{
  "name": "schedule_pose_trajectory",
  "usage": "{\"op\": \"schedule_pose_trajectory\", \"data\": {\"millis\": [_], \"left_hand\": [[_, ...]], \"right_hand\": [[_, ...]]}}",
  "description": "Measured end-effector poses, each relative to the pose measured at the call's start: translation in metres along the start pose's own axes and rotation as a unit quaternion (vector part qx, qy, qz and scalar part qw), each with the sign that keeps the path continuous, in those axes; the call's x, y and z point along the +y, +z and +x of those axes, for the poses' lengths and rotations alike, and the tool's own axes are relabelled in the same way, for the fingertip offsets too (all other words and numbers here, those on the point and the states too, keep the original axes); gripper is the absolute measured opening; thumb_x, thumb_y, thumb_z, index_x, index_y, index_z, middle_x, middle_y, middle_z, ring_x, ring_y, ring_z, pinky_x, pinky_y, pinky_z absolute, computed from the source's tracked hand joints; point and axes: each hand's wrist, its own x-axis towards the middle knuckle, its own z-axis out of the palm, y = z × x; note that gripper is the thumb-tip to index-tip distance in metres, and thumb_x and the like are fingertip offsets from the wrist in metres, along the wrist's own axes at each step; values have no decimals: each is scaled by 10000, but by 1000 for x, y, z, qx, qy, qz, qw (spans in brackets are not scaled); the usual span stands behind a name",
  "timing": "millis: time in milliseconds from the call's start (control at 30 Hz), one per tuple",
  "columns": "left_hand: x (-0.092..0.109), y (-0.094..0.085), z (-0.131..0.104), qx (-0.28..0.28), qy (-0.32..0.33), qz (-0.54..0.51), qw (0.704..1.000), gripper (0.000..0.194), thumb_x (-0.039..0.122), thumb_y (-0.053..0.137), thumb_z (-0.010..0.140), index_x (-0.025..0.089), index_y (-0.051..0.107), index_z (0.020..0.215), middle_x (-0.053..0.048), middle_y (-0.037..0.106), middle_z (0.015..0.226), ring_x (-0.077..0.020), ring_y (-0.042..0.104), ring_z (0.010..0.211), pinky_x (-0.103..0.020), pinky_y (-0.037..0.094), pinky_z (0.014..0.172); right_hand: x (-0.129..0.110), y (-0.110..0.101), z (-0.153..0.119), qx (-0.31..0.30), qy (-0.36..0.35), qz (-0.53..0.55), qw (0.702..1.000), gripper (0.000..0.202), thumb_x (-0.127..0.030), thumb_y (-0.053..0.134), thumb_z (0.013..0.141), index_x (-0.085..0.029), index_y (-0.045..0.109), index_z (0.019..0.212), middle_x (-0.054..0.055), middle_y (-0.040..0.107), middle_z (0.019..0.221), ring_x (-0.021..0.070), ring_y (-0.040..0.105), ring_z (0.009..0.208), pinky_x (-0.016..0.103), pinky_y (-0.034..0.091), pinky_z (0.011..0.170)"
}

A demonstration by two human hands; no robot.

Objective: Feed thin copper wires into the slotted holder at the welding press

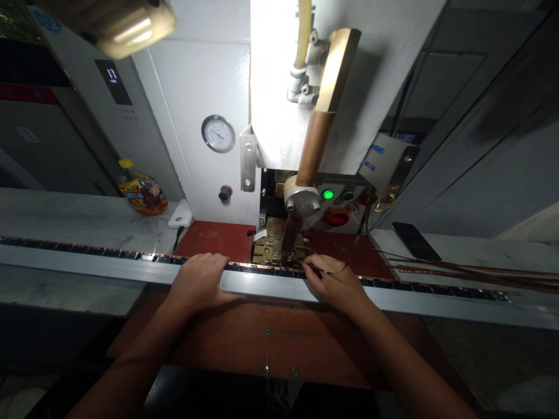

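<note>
A long silver metal bar (pixel 262 283) runs across the whole view, with a row of dark segments and copper edges (pixel 419 287) along its far side. My left hand (pixel 198 279) is closed over the bar left of the middle, thumb on the near side. My right hand (pixel 334 282) rests at the bar right of the middle, its fingers pinched on a thin copper-coloured rod (pixel 325 271), partly hidden by the hand. Between my hands, the tip of a copper electrode (pixel 288 238) comes down to the bar's far edge, beside a brass block (pixel 271 247).
A white machine with a pressure gauge (pixel 218 134), black knob (pixel 225 192) and lit green button (pixel 328 194) stands behind. Several copper strips (pixel 458 270) and a black phone (pixel 416 240) lie right. A bottle (pixel 143 192) and white box (pixel 180 214) stand left.
</note>
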Motion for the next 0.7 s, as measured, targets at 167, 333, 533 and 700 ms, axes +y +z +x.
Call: {"op": "schedule_pose_trajectory", "data": {"millis": [167,333,533,700], "left_hand": [[-1,3,-1,20,13,3,1000,699,840,645,693,194,646,960,-105,719,963,-342,672,900,-446,471,810],[-1,6,-4,30,11,6,999,680,831,643,702,199,631,954,-102,715,965,-336,664,905,-445,460,805],[0,8,-6,42,14,9,999,631,783,674,707,203,618,950,-99,714,969,-330,659,911,-439,449,812],[-1,9,-7,47,15,7,999,634,789,674,699,207,616,944,-98,712,952,-327,656,893,-433,445,806]], "right_hand": [[-1,-1,-1,6,-10,5,1000,213,-230,477,993,-223,666,894,57,733,839,205,700,804,294,497,762],[-3,-3,-2,15,-18,9,1000,199,-222,493,995,-213,669,903,52,720,824,202,699,795,287,494,752],[-5,-3,-4,30,-31,-2,999,191,-205,498,995,-208,663,900,48,717,819,198,698,776,283,490,733],[-5,-3,-5,31,-36,-9,999,186,-213,498,1004,-209,656,907,47,719,828,192,695,780,277,493,737]]}}
